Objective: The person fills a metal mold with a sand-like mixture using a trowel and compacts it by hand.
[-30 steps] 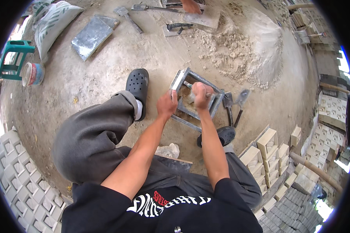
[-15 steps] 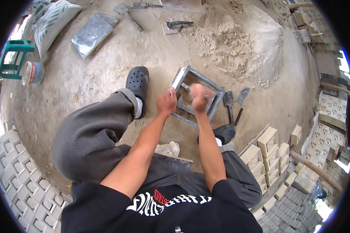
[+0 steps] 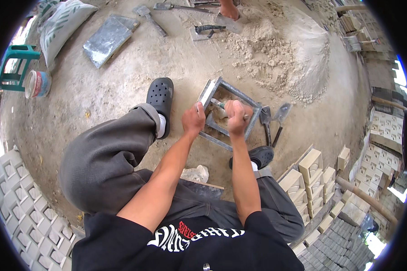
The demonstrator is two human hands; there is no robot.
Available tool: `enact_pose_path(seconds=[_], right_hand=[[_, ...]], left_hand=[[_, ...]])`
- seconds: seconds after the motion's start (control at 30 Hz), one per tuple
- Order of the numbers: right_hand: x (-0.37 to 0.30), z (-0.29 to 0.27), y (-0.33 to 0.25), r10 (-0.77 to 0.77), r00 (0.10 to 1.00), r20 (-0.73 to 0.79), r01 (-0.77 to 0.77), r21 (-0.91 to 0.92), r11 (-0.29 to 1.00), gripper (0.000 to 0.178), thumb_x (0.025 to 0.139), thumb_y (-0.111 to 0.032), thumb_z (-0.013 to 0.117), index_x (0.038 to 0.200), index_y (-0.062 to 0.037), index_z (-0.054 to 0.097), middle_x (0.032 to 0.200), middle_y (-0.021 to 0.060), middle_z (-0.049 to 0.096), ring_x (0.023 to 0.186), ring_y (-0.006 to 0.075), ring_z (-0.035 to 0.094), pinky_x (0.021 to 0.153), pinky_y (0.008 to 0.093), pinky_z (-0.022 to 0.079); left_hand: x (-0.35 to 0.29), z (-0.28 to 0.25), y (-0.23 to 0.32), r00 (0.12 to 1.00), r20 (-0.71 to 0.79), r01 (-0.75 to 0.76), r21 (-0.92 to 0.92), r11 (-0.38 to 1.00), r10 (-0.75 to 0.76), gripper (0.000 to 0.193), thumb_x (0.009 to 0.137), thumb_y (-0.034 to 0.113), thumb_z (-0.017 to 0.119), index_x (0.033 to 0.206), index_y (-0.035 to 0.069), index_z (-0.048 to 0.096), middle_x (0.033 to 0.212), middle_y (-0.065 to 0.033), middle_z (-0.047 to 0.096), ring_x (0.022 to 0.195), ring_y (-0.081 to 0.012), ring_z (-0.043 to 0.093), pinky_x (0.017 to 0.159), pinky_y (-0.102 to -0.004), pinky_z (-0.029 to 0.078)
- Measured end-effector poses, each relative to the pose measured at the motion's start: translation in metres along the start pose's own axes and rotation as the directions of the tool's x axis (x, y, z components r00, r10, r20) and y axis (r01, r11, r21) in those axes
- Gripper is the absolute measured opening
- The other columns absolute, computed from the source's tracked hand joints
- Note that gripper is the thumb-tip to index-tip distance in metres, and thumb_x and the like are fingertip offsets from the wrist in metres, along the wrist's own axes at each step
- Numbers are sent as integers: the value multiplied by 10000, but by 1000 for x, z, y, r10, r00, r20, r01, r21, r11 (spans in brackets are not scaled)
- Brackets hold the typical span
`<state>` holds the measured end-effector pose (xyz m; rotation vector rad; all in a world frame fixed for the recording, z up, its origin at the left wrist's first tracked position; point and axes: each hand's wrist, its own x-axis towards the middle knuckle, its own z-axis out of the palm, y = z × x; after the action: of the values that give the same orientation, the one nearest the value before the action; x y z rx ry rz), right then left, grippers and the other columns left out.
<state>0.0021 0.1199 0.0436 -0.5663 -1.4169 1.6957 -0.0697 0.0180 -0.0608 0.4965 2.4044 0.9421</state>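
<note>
A square grey metal mould frame (image 3: pixel 238 90) rests on the dusty ground between my feet, with inner pieces and pale dust inside it. The fingers of my left hand (image 3: pixel 193 119) are closed on its left edge, by a whitish strip. My right hand (image 3: pixel 237 117) is over the opening of the frame, wrapped round a slim-handled, brush-like tool (image 3: pixel 218 103). One end of that tool points toward the frame's upper left side, and the other sticks out past my fist. Its exact kind is partly hidden by my hand.
Two small trowels (image 3: pixel 273 118) lie right of the frame. Beyond it is a heap of sandy powder (image 3: pixel 303 58), with another person's hand (image 3: pixel 229 10) holding a flat blade. Patterned blocks (image 3: pixel 308 169) are stacked at right. A bucket (image 3: pixel 38 84) and green stool (image 3: pixel 14 65) stand far left.
My right hand has shifted slightly within the frame, tool still in it, and its wrist has turned. My left hand stays put. Another person's hand with a flat blade has appeared at the top.
</note>
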Motion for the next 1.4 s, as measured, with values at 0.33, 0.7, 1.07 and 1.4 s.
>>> enact_pose_path(seconds=[0.33, 0.7, 1.07, 1.4], right_hand=[[-8, -8, 12, 45, 999, 19, -41, -180, 983, 394, 907, -132, 452, 551, -20, 326, 502, 2, 340, 470, 91, 311, 449, 303, 210], [-7, -3, 1, 178, 984, -16, -179, -104, 978, 407, 921, -106, 397, 540, -76, 258, 496, 2, 303, 460, 105, 238, 470, 308, 211], [-15, -1, -17, 63, 991, -122, -45, 148, 988, 419, 924, -141, 443, 537, -59, 304, 510, -7, 343, 469, 87, 286, 458, 292, 211], [-27, -6, 9, 103, 986, -134, -100, 25, 995, 414, 914, -136, 444, 539, -71, 282, 499, -17, 304, 471, 78, 267, 455, 285, 201]], left_hand=[[-3, 7, 3, 1000, -2, 16, -42, 999, -16, 477, 955, 421, 336, 942, 83, 673, 809, -257, 642, 766, -472, 609, 718, -553, 469], [-3, 1, 7, 1000, 17, -4, -12, 1000, 4, 470, 956, 421, 333, 959, 86, 663, 781, -258, 638, 754, -473, 609, 700, -552, 469], [1, 5, -3, 1000, 13, -16, 50, 999, 15, 485, 951, 429, 338, 943, 71, 666, 783, -265, 637, 767, -483, 606, 724, -555, 466], [-7, 7, 5, 1000, 9, -15, -4, 1000, 15, 465, 947, 415, 350, 940, 76, 667, 819, -251, 647, 791, -466, 612, 742, -542, 470]])
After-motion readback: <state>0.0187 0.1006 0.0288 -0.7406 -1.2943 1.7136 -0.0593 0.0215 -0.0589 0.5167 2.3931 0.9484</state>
